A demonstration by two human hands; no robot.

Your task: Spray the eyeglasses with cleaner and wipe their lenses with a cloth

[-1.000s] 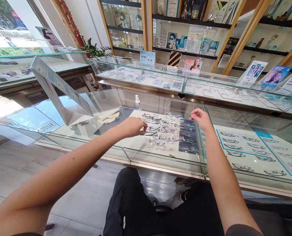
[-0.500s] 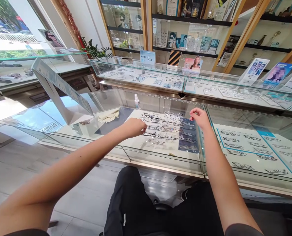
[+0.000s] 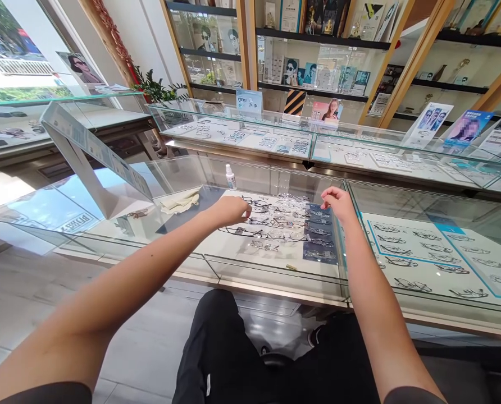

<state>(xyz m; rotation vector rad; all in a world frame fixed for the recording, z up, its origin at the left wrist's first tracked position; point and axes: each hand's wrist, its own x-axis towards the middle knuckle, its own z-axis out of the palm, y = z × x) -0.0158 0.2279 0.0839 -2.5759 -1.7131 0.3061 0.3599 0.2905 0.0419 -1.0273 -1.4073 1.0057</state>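
Note:
Several pairs of glasses (image 3: 264, 246) lie in rows in the glass showcase (image 3: 217, 279) in front of me. My left hand (image 3: 232, 211) is over the left end of the rows with its fingers curled and pressed together; whatever they hold, if anything, is too small to make out. Beside the right end of the rows is my right hand (image 3: 335, 201), thumb and fingers drawn together in a loose pinch, its contents unclear. Near it, more glasses rest on a dark blue strip (image 3: 310, 252). Behind my left hand a white spray bottle (image 3: 231, 178) stands upright.
A cream cloth (image 3: 180, 201) and a slanted white display stand (image 3: 101, 188) are at the left. More glasses fill the right showcase (image 3: 406, 303). Farther back stands another glass showcase (image 3: 240, 148) with cards on top, before tall shelves (image 3: 324, 90).
The view has shifted slightly. My left hand has moved a little off the rows' left end, and dark-framed glasses below it show more fully. My right hand keeps nearly the same pose.

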